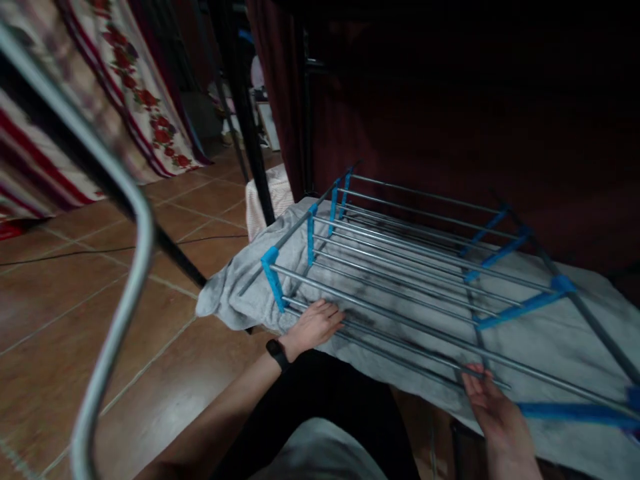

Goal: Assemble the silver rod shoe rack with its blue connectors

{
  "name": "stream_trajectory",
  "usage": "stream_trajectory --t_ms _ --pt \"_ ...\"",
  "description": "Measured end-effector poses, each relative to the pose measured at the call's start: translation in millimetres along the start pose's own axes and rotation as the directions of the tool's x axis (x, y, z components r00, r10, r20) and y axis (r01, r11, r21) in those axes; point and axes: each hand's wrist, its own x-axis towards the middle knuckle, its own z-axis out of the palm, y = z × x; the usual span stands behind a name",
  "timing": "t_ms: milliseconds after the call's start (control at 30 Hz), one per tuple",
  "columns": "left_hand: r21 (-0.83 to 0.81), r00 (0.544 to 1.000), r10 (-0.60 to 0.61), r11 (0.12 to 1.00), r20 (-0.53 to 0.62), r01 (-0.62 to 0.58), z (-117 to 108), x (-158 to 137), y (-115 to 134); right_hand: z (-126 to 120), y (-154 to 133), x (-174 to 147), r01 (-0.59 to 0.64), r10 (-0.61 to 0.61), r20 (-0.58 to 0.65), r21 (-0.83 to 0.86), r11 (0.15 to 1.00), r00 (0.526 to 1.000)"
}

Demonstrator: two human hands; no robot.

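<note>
A metal rack [390,313] of thin grey rods joined by blue plastic brackets lies across a grey blanket [240,287]. My left hand [316,325], with a dark band on its wrist, is curled over the low front rods near the left blue bracket [273,280]. Towards the right end of the front, my right hand [486,393] has its fingers closed around a metal rod [425,348], whose end pokes out past the fingers. A longer blue bracket [575,413] lies to the right of that hand.
Close on the left, a bent grey metal tube [145,227] rises in front of a tiled floor [165,333]. A black post [250,127] stands by the blanket's far left corner. Dark red cloth [400,127] hangs behind the rack, and a flowered curtain [135,87] hangs farther left.
</note>
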Motion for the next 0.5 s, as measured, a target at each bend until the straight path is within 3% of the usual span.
stream_trajectory --t_ms 100,233,500 --pt "-0.031 0.998 0.027 0.999 -0.058 -0.029 2 -2 -4 12 0 -33 0.062 -0.066 0.054 0.074 0.995 0.996" --pt "-0.013 0.970 0.156 0.987 -0.188 -0.162 12 6 -25 27 -1 -56 0.129 -0.177 0.219 0.218 0.967 0.960" --pt "0.096 0.890 0.407 0.913 -0.203 -0.396 30 1 -54 26 -3 -63 0.125 -0.194 0.167 0.351 0.928 0.967"
